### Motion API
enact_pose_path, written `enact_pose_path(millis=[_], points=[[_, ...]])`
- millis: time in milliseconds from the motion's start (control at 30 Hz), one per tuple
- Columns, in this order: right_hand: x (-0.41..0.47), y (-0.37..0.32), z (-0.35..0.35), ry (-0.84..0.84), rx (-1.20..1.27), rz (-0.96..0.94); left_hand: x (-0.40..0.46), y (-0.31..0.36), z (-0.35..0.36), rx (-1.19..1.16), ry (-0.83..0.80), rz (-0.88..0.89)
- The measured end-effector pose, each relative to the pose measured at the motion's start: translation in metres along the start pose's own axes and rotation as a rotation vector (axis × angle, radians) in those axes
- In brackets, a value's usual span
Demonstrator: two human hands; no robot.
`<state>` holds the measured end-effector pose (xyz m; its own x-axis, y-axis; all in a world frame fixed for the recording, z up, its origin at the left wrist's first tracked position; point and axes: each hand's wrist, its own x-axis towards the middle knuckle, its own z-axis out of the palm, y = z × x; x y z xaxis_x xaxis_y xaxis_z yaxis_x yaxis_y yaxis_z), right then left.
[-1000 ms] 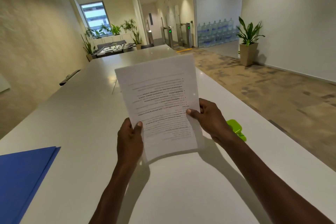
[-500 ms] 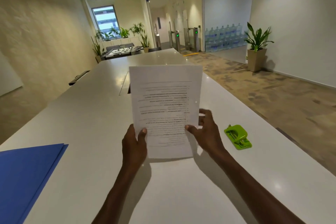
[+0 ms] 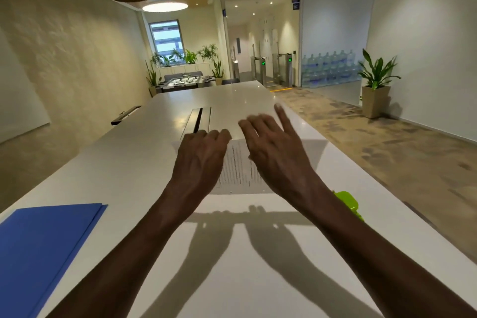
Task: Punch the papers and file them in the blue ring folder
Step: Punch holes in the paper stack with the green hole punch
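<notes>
Papers (image 3: 238, 170) mid-desk, held flat, printed side up, between both hands. Left hand (image 3: 200, 160) palm down, fingers curled over far edge, gripping papers. Right hand (image 3: 273, 148) palm down, fingers spread and extended; contact with papers unclear, grip can't tell. Both forearms extended forward. Green punch (image 3: 347, 202) on desk (image 3: 232, 279) just right of right wrist. Blue folder (image 3: 38, 253) closed, near-left.
</notes>
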<state>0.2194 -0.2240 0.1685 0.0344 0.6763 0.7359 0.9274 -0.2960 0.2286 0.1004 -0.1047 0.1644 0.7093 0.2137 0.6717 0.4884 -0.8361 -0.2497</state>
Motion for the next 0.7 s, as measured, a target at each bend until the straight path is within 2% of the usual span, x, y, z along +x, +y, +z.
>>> enact_pose_path(millis=[133,200,300,367,400,467,533,567,600,700], points=[[0.001,-0.004,0.004,-0.051,0.165,0.138,0.009,0.007,-0.008,0.042,0.014,0.064],[-0.002,-0.002,0.007,-0.059,0.253,0.224,0.009,0.004,-0.011,0.001,0.107,0.042],[-0.01,0.007,0.015,-0.071,0.422,0.435,0.001,0.0,-0.013,-0.114,0.363,-0.207],[-0.015,0.017,0.02,-0.083,0.577,0.547,-0.012,-0.001,-0.008,-0.378,0.494,-0.482],[-0.018,0.021,0.022,-0.077,0.671,0.58,-0.019,-0.001,-0.004,-0.54,0.487,-0.639],[-0.024,0.025,0.026,-0.045,0.854,0.643,-0.031,-0.003,0.012,-0.889,0.333,-0.94],[-0.031,0.022,0.031,-0.025,1.035,0.724,-0.041,-0.003,0.021,-1.291,0.176,-1.123],[-0.035,0.019,0.033,-0.014,1.125,0.769,-0.046,-0.003,0.023,-1.425,0.12,-1.13],[-0.039,0.016,0.037,0.005,1.2,0.809,-0.049,-0.003,0.025,-1.463,0.077,-1.082],[-0.045,0.007,0.041,0.081,1.355,0.88,-0.052,0.003,0.022,-1.365,0.097,-0.906]])
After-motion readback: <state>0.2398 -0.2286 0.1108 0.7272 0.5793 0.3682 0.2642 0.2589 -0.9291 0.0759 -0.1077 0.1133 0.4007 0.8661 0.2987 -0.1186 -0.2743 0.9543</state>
